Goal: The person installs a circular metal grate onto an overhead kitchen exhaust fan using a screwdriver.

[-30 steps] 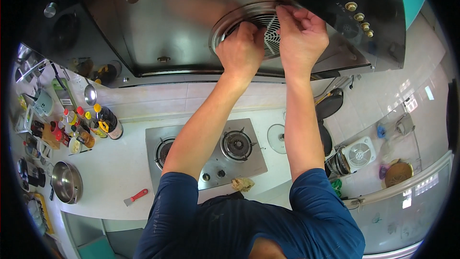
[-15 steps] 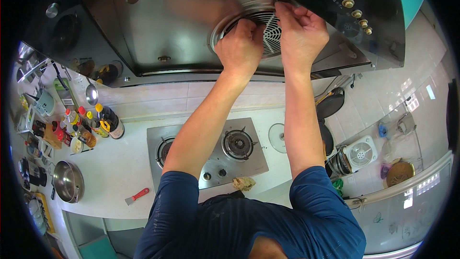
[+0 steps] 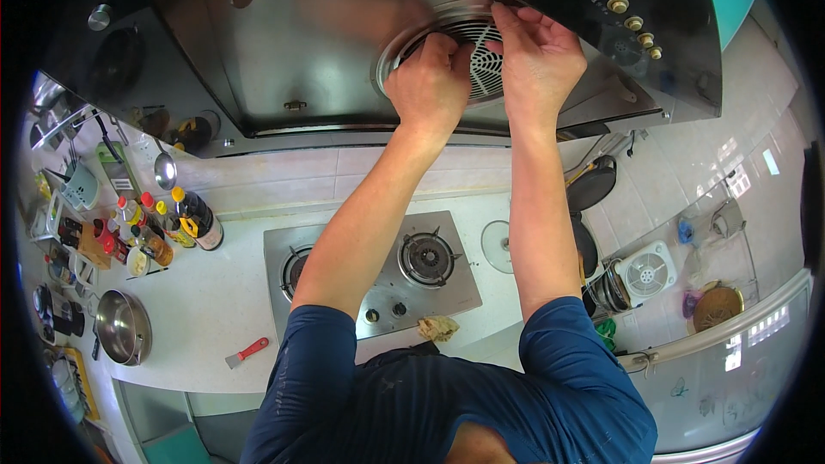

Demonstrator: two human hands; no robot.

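While both arms are raised toward twelve o'clock in the head view, look at that round grille [image 3: 486,73]: pale concentric bars, web-like ribs, dark gaps, framed by a shiny metal ring [image 3: 385,60] beneath the range hood [image 3: 284,43]! Left hand [image 3: 427,82] curled at its eight o'clock, right hand [image 3: 541,60] by three, apart from each other; clamped on, I can't tell.

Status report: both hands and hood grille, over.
Left hand at left of round grille, grip unclear. Right hand at its upper right, likewise. Grille inside hood, partly hidden by both hands. No other obstruction visible.
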